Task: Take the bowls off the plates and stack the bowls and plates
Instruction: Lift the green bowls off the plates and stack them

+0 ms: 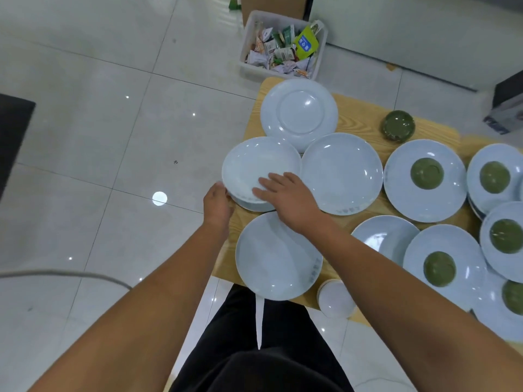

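Hands seating a plate on the stack at the table's left edge.

Right hand (285,198) lies flat and open on the top plate (259,166), pressing it level; left hand (218,203) curls around that plate's rim, probably to centre it on the plates below. Green bowls (426,173) sit upside down on plates (402,190) along the right side, not yet removed; stacked bowls (398,125) wait near the far edge. White bin (243,52) on the floor holds crumpled wrappers.

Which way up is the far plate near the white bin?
Upside down: the far plate shows its raised foot ring, unlike the plates beside it.
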